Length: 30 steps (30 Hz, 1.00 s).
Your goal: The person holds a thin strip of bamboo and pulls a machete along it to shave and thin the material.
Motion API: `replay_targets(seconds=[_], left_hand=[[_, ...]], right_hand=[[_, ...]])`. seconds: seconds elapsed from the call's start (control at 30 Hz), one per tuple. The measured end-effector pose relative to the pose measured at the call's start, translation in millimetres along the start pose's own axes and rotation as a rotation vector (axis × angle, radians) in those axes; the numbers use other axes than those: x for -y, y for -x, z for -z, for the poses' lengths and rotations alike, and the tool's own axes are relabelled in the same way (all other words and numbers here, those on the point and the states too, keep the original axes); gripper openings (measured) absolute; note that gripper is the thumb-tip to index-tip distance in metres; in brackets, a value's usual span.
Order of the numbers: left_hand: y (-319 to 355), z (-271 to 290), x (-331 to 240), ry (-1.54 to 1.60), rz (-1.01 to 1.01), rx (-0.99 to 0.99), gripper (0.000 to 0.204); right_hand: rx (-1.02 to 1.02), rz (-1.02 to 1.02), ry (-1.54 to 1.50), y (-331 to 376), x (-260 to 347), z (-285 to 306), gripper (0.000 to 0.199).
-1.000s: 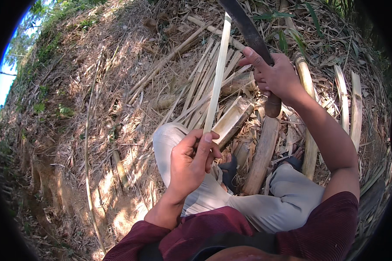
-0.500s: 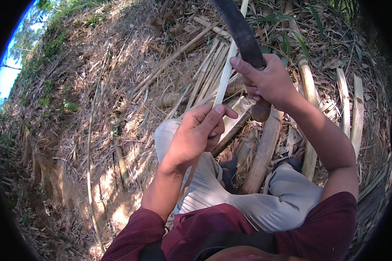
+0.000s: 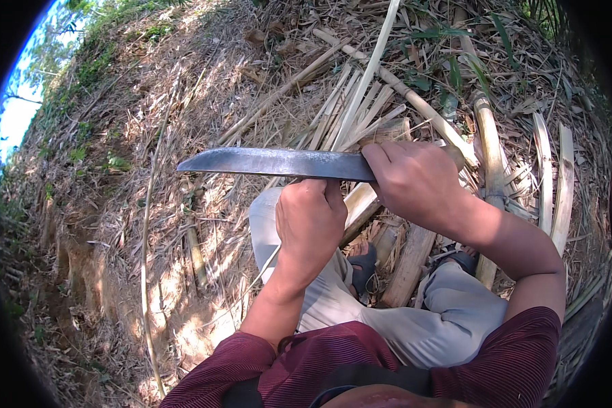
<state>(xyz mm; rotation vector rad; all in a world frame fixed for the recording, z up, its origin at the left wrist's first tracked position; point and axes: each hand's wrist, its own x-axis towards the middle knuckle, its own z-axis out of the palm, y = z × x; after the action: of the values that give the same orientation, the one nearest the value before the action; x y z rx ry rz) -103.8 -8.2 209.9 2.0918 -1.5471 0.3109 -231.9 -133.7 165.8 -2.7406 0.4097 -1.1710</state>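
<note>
My right hand [image 3: 418,180] is wrapped round the handle of a machete [image 3: 272,162]. Its dark blade lies level across the view, tip toward the left. Just below the blade, my left hand [image 3: 311,221] is closed round a long pale bamboo strip [image 3: 368,75], knuckles up against the blade's near edge. The strip runs away from me to the top of the view, passing under the blade. A thin length of it appears to trail below my left wrist. The fingertips of my left hand are hidden, so the exact contact of blade and strip cannot be seen.
Several split bamboo strips [image 3: 330,109] lie in a bundle ahead. A thick bamboo piece [image 3: 408,265] rests between my sandalled feet. To the right are a bamboo pole [image 3: 489,143] and split lengths [image 3: 544,170]. A thin stick [image 3: 146,238] lies on the littered slope at left.
The machete has swung from pointing away and up to lying level, tip to the left, over the strip. My right hand has turned and come lower; my left hand has rolled knuckles up.
</note>
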Motion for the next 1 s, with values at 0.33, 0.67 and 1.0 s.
replay_targets(seconds=[0.33,0.67,1.0], left_hand=[[-3,-5,-9,-0.01,0.112,0.043,0.022],[26,8,19,-0.062,0.191,0.08,0.018],[-1,-19,13,0.239,0.377,-0.052,0.031]], right_hand=[[-0.032,0.014,0.229,2,-15,6,0.006],[0.062,-0.564,0.367,10,-154,23,0.021],[-0.039,-0.098,-0.037,8,-28,-11,0.009]])
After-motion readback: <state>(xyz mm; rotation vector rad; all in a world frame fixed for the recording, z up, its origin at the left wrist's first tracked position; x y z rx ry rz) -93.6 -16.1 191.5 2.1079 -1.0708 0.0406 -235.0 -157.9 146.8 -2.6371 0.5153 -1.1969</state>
